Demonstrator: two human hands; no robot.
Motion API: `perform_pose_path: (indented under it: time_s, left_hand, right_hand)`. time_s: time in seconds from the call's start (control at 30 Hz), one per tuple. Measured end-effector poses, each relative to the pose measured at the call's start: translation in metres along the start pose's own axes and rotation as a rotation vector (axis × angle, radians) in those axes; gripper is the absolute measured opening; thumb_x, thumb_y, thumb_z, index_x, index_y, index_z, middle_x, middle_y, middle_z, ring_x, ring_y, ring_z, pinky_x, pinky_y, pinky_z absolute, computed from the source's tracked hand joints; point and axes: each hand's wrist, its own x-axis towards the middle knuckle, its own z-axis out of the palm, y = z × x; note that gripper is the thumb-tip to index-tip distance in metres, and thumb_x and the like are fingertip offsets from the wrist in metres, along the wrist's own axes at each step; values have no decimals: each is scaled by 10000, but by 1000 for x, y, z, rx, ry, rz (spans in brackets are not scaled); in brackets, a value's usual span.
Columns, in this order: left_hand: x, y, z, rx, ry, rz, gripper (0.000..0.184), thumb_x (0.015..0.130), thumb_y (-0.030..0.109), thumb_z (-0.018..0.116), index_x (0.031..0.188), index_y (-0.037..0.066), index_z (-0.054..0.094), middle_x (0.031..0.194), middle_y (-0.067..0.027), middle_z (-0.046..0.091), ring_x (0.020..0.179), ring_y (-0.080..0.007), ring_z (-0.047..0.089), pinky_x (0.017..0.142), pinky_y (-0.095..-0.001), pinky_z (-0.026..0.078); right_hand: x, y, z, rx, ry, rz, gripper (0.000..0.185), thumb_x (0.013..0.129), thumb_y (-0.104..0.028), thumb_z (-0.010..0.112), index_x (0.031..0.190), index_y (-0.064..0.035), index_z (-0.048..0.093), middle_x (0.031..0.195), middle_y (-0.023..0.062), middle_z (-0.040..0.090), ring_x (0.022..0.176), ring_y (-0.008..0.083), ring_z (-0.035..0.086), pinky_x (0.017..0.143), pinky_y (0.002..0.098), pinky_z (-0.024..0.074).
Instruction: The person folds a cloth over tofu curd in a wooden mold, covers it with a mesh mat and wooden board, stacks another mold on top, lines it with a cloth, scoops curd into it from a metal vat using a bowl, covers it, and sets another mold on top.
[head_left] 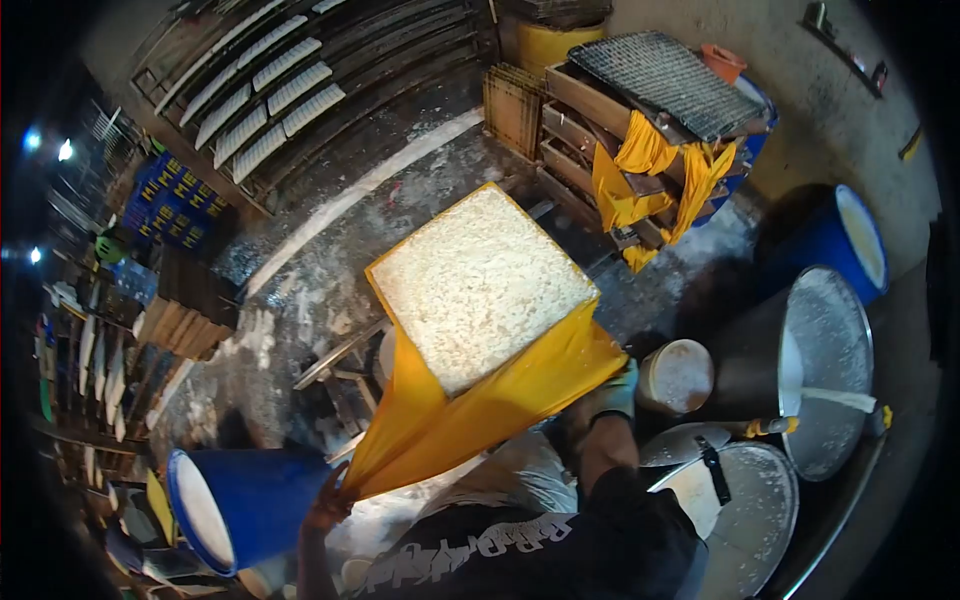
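A square slab of white, crumbly curd (pixel 480 285) lies level on a yellow cloth, which shows as a thin rim on its far sides. The near part of the yellow cloth (pixel 490 420) is pulled out toward my body. My left hand (pixel 328 500) pinches one corner of the cloth at the lower left. At the opposite corner my right hand (pixel 618 392), in a pale glove, is closed on the cloth, with its fingers partly hidden. Under the slab a low stand (pixel 350 390) shows only in part.
Blue barrels stand at the lower left (pixel 260 510) and right (pixel 820 245). Large metal vats (pixel 825 370) and a white bucket (pixel 677 377) are at my right. Stacked wooden frames (pixel 575 150) with yellow cloths stand behind; racks of white blocks (pixel 290 85) line the far left.
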Motion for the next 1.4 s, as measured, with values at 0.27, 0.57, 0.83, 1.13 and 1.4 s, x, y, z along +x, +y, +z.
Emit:
perform_pose_path:
  time_s: [0.27,0.57,0.83,1.13,1.4]
  left_hand:
    - [78,56,68,66,-317,143,813,771,262,816,1396,-72,418,1386,-164,515,1327,-290,454,1096,-406,388]
    - [128,137,44,718,48,456,230,803,-25,723,1028,-34,679,1002,-124,711,927,-167,660,822,-309,534]
    - [222,213,-57,446,439,288,346,959,303,602,1061,-15,695,866,-94,721,791,-124,638,703,-275,515]
    - [420,175,-205,933,804,124,376,966,378,582,1005,35,730,878,-130,726,807,-168,662,734,-341,509]
    - [526,112,-273,954,758,27,274,906,306,651,920,42,723,896,-94,711,840,-181,654,769,-345,518]
  right_hand:
    - [-164,-245,31,-150,19,-586,444,984,-399,403,1202,-62,594,1130,84,634,1051,248,589,989,358,427]
    - [-125,-370,239,-756,133,-513,409,952,-388,557,1162,-40,607,1084,109,650,937,251,647,797,385,555]
    - [162,-275,465,-1225,-115,-510,173,907,-259,664,930,-89,641,727,48,616,555,153,574,469,298,449]
    - [406,-64,522,-1538,-192,-249,132,848,-216,651,802,-93,661,628,11,588,519,122,548,492,280,422]
    - [403,33,549,-1511,-365,-108,322,915,-193,549,1140,34,586,974,120,641,831,238,625,715,342,519]
